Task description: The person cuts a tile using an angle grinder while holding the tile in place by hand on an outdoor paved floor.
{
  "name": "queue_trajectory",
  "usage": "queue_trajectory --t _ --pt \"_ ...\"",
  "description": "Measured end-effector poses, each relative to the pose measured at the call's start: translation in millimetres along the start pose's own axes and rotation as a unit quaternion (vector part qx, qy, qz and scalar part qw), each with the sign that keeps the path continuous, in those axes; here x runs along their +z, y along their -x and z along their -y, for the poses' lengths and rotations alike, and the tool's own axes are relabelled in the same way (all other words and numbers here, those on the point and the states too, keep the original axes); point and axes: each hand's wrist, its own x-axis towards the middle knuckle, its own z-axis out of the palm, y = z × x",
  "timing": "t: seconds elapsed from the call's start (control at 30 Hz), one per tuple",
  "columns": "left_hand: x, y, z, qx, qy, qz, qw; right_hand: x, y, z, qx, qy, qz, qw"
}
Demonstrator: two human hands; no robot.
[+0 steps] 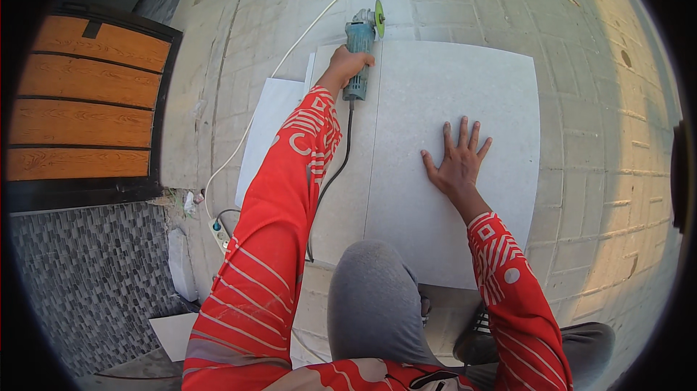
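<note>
- Left hand (350,66): fingers closed around the body of a teal and grey angle grinder (356,88); thumb wrapped across the casing.
- Angle grinder: held over the far left part of a large, flat, pale grey slab (450,238), head reaching past the slab's far edge.
- Round, thin, green disc (380,18): fitted to the grinder's head, standing on edge, beyond the slab's far edge; whether it spins cannot be told.
- Right hand (459,162): open, fingers spread, palm down on the slab, between its middle and its right edge.
- Slab: lying on pale block paving (443,21); one straight line runs across it from the far edge toward the near edge.
- Work state, as judged: the line is in place, with both portions lying side by side; whether it is a score, a full cut or a joint cannot be told, nor how much remains.
- Flat white panel (270,119): on the paving, just beside the slab's left edge.
- Black cord (348,145): leaving the grinder's rear end, trailing toward the slab's near left corner.
- White socket strip (219,235): on the paving, left of that corner.
</note>
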Motion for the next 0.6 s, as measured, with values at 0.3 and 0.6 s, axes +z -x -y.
queue_trajectory --t 0.3,0.6 --pt "-2 -6 1 -0.031 0.027 0.029 0.999 2 -5 5 -0.059 -0.018 -0.013 0.998" --pt "6 -3 -8 -0.027 0.001 0.022 0.999 3 -7 2 -0.055 -0.006 -0.017 0.998"
